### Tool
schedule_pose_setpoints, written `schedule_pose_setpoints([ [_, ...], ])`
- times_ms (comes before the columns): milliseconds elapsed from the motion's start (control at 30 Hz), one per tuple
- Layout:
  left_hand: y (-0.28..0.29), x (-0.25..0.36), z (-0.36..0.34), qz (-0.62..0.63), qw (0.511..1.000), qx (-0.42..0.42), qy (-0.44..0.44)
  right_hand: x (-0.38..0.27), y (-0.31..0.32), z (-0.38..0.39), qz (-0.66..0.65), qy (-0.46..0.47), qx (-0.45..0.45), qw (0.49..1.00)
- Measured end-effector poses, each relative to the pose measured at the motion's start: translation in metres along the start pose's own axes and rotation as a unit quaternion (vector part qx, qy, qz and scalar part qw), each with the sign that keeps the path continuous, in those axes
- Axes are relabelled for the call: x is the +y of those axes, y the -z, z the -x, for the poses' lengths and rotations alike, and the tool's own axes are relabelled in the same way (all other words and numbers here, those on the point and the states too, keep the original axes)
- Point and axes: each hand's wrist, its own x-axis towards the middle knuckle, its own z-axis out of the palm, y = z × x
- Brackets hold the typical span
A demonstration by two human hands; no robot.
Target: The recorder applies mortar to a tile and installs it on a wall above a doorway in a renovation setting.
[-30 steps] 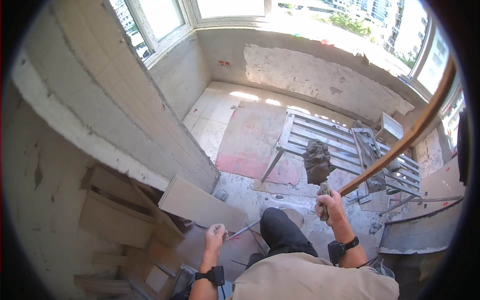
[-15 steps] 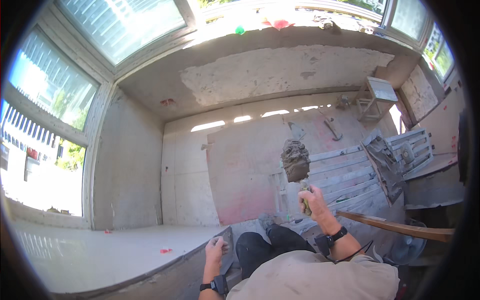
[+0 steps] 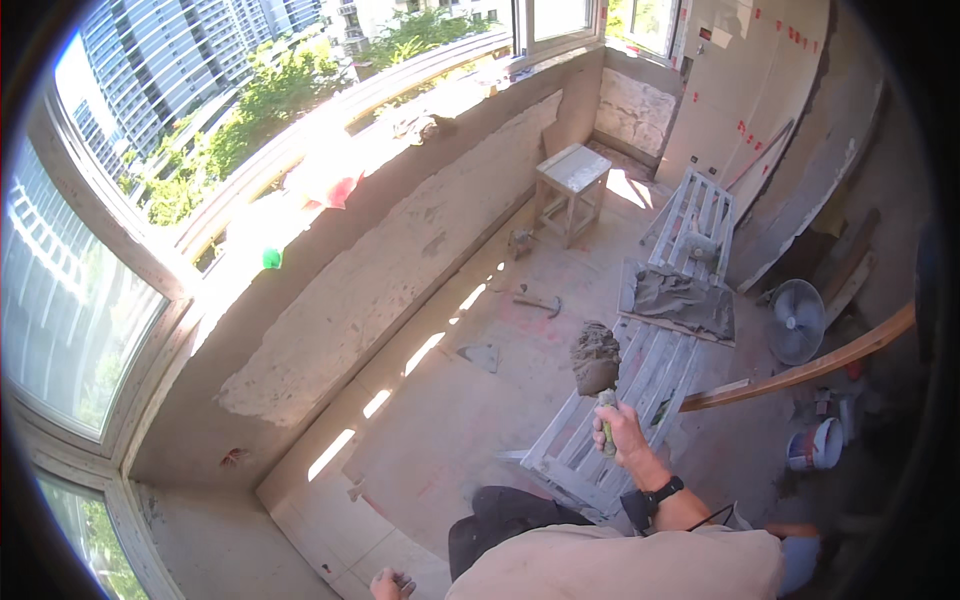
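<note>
My right hand (image 3: 622,432) grips the green handle of a trowel (image 3: 596,365) whose blade points up, loaded with a lump of grey mortar. It is held above a white slatted frame (image 3: 640,385) lying on the floor. My left hand (image 3: 388,584) shows only at the bottom edge, fingers curled, low over a pale floor tile; whether it holds something I cannot make out. My dark-clad knee (image 3: 500,520) is between the two hands.
A board with a heap of grey mortar (image 3: 680,298) rests on the frame. A hammer (image 3: 538,301) and a small trowel blade (image 3: 483,356) lie on the floor. A stool (image 3: 572,190) stands by the plastered wall. A fan (image 3: 798,320), a bucket (image 3: 815,445) and a wooden batten (image 3: 810,362) are at the right.
The view swung from the tile stack and corner to along the window wall. My right hand kept the loaded trowel upright; my left hand dropped to the bottom edge.
</note>
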Motion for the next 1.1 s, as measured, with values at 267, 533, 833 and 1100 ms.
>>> schedule_pose_setpoints([
  [267,-0.145,0.235,-0.075,-0.186,0.979,-0.067,-0.043,-0.006,-0.018,-0.024,-0.124,0.091,0.188,0.970],
  [533,-0.304,0.358,-0.167,-0.478,0.787,-0.302,-0.249,-0.019,-0.017,-0.084,-0.227,0.145,0.372,0.888],
  [833,-0.520,0.424,-0.243,-0.495,0.809,-0.311,-0.049,-0.114,-0.015,-0.110,0.042,0.214,0.592,0.776],
  [1100,-0.695,0.442,-0.216,-0.496,0.764,-0.409,-0.054,-0.103,0.053,-0.287,0.086,0.216,0.744,0.627],
])
